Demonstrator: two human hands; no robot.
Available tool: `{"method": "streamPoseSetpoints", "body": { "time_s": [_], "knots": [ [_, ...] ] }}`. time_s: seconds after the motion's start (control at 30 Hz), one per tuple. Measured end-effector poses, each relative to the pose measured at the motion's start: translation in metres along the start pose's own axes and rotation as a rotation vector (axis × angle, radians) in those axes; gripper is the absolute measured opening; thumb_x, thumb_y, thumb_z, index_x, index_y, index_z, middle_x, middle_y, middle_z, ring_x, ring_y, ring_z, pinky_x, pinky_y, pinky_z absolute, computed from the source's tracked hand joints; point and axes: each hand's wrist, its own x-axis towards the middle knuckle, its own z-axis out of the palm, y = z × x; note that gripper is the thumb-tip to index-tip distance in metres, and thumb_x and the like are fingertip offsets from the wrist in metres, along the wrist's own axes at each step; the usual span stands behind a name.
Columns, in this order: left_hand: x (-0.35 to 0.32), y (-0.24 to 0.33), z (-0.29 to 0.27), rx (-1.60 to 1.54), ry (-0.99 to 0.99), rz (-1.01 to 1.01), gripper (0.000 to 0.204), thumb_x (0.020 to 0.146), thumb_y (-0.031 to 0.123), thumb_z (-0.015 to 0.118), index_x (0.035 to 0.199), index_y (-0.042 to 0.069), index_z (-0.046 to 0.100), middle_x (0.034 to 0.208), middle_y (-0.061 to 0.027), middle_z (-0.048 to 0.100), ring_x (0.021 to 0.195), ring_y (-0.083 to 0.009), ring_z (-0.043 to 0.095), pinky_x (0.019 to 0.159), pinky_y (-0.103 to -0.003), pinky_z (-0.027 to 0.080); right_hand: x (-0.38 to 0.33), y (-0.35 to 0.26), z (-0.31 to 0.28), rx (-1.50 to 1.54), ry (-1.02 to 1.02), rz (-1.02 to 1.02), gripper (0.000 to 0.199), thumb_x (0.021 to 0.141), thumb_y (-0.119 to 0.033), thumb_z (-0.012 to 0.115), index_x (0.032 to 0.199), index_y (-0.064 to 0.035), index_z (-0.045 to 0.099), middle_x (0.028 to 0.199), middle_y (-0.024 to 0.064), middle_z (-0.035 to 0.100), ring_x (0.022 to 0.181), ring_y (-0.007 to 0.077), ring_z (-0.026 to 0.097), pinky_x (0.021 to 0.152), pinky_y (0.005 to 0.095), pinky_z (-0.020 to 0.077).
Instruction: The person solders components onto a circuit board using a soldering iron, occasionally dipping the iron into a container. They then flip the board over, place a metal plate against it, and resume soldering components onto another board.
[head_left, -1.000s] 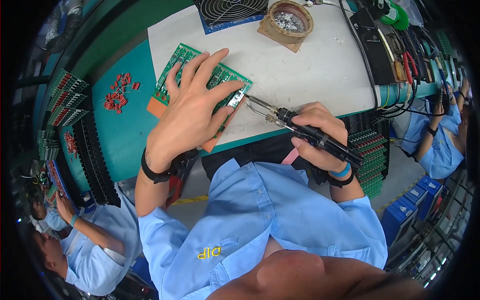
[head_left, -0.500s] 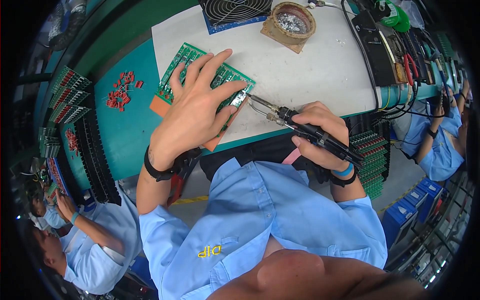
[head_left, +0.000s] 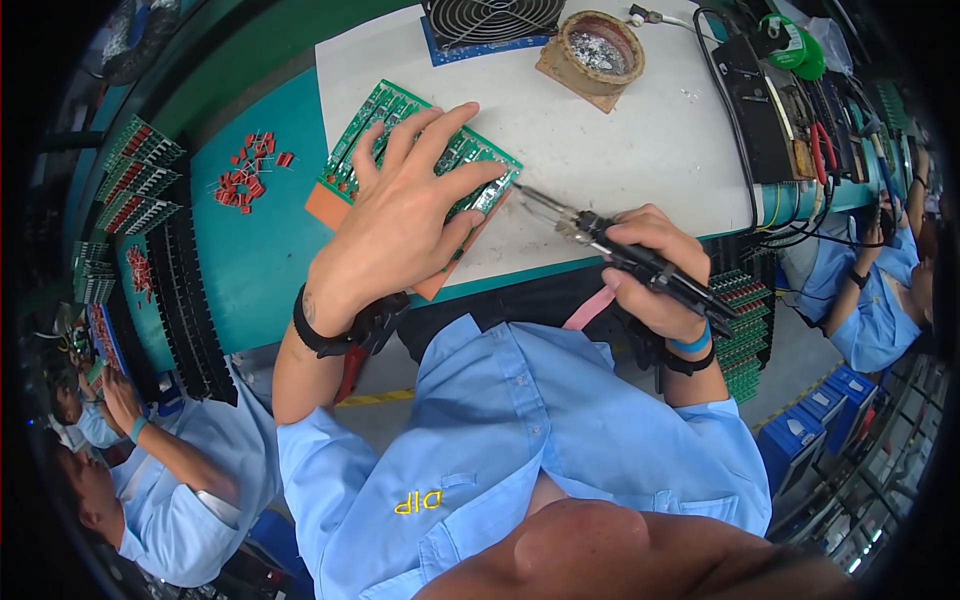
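My left hand (head_left: 402,200) lies spread over a green circuit board (head_left: 390,100), fingers apart. Its index finger and thumb rest either side of a shiny part near the board's right end. Under the board an orange backing (head_left: 326,206) sticks out at the left and along the near edge. In my right hand (head_left: 660,270) is a black soldering iron (head_left: 640,262) with a thin metal tube beside its shaft, held like a pen. Its tip is at the board's right edge, close to my left index fingertip; whether it touches cannot be made out.
Loose red components (head_left: 243,185) lie on the teal mat at left, near racks of boards (head_left: 140,180). Beyond my hands stand a fan (head_left: 490,20) and a round pot (head_left: 597,55) of silvery bits. A solder spool (head_left: 795,50) and cables are at right. Co-workers sit on both sides.
My right hand has drawn the soldering iron's tip slightly right, off the shiny part to the board's edge. My left hand stays spread on the board. The whole view has shifted a little.
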Motion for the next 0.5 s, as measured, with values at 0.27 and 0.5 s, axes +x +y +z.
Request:
{"method": "streamPoseSetpoints", "body": {
  "time_s": [0.27, 0.5],
  "knots": [
    [-0.012, 0.016, -0.007, 0.011, 0.139, -0.054, 0.049, 0.082, 0.014, 0.083, 0.129, 0.014, 0.071, 0.159, -0.0119, 0.047, 0.147, -0.0361, 0.042, 0.122, -0.058, 0.022, 0.01, 0.027, -0.007, -0.051, 0.286, 0.045, 0.049, 0.09, -0.002, 0.077, 0.135, 0.0041, 0.059, 0.114, 0.0137, 0.068, 0.098, 0.0192, 0.064, 0.088, 0.0349, 0.0536],
    [-0.065, 0.041, 0.043, 0.004, 0.346, -0.185, 0.04, 0.083, 0.013, 0.082, 0.121, 0.008, 0.072, 0.134, -0.0077, 0.062, 0.129, -0.0301, 0.055, 0.109, -0.051, 0.032, 0.014, 0.048, -0.003, 0.035, 0.382, 0.088, 0.058, 0.094, 0.001, 0.074, 0.147, 0.0028, 0.051, 0.123, 0.0133, 0.065, 0.105, 0.0165, 0.064, 0.095, 0.032, 0.0536]
  ]
}}
